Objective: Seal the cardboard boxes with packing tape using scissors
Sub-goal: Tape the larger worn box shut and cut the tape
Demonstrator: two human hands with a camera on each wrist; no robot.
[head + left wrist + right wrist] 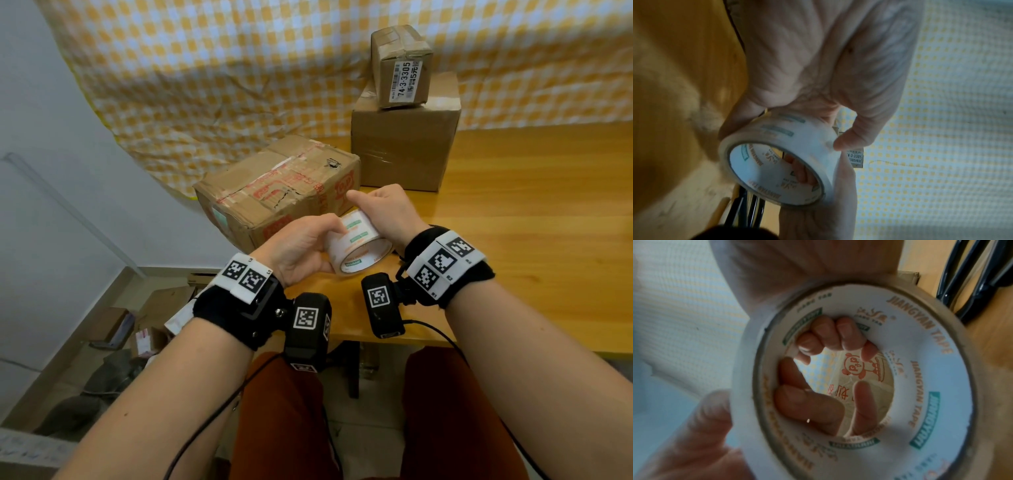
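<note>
Both hands hold a roll of clear packing tape (pixel 363 246) just above the table's near left corner. My left hand (pixel 325 233) grips its outer face from the left, thumb on the tape (pixel 789 141). My right hand (pixel 366 209) comes over the top, and its fingers (pixel 828 332) curl inside the printed white core (pixel 931 386). Black scissors (pixel 748 207) lie on the table beside the roll, handles (pixel 970 282) in the right wrist view. A worn cardboard box with red print (pixel 281 192) sits just behind the hands.
A bigger taped box (pixel 404 147) stands at the back with a small labelled box (pixel 400 68) on top. The wooden table (pixel 531 222) stretches right. A yellow checked cloth (pixel 222 68) hangs behind. Cardboard scraps (pixel 144 325) lie on the floor left.
</note>
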